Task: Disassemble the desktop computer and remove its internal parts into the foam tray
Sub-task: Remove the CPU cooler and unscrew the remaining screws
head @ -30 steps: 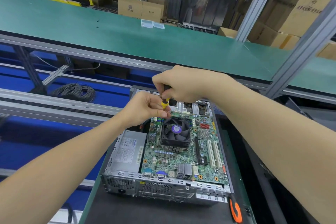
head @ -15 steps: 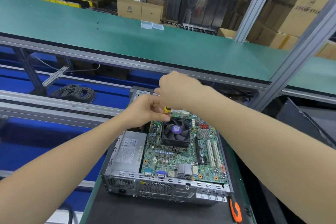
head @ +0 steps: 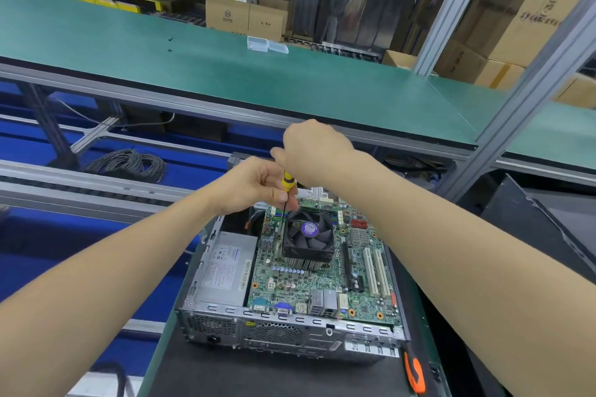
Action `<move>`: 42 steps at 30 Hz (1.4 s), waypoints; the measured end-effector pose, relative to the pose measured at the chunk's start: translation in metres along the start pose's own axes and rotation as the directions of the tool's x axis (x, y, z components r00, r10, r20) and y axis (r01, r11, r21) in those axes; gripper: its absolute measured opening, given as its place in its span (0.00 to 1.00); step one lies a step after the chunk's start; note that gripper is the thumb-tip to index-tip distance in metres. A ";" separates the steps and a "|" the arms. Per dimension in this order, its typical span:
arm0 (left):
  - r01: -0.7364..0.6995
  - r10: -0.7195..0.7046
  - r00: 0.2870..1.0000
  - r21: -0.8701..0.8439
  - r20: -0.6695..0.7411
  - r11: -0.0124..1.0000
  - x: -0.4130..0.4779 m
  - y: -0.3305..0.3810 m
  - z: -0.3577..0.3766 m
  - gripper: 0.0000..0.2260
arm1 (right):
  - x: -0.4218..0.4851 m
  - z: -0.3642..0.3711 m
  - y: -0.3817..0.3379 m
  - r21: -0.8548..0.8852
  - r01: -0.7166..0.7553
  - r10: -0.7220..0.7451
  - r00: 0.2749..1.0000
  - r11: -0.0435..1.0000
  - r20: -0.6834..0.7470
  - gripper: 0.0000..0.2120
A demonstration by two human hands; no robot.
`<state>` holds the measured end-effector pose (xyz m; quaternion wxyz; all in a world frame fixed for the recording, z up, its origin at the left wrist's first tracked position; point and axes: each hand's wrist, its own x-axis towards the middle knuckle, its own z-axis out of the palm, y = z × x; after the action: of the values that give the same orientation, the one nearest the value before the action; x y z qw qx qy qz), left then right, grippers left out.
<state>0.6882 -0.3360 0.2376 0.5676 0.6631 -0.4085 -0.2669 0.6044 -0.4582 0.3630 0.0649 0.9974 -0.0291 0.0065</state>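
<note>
Grey power supply [head: 225, 271] fills the open case's [head: 290, 337] left side, motherboard [head: 322, 280] to its right. Left hand [head: 254, 185] pinches the yellow screwdriver [head: 287, 184], tip by the fan's [head: 308, 237] far-left corner. Right hand [head: 314, 148] is closed over the handle top.

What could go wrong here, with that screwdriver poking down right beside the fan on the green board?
1. The yellow-handled screwdriver, gripped by the right hand and steadied by the left hand, might slip off its screw and gouge the green motherboard.
2. Its tip stands close to the black cooling fan, so a slip could also nick a blade.
3. A freed screw might drop among the board's parts inside the open metal computer case and be hard to find.
</note>
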 end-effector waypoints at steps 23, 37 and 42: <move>0.021 -0.019 0.980 -0.006 0.199 1.000 0.001 0.015 -0.001 0.11 | -0.002 -0.019 0.021 -0.022 0.325 -0.324 0.945 0.945 0.051 0.13; -0.041 0.032 0.998 -0.145 -0.061 0.989 -0.007 0.010 -0.002 0.09 | 0.002 -0.036 0.005 -0.123 0.330 -0.304 0.934 0.936 0.190 0.09; -0.036 0.057 0.895 0.056 -0.443 0.998 -0.005 0.004 0.027 0.18 | 0.002 -0.050 0.009 -0.124 0.491 -0.460 0.862 0.862 0.214 0.19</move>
<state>0.6627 -0.3463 0.2347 0.6363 0.7096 -0.2902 -0.0855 0.6055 -0.4609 0.4134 0.1487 0.9605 0.2124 -0.1009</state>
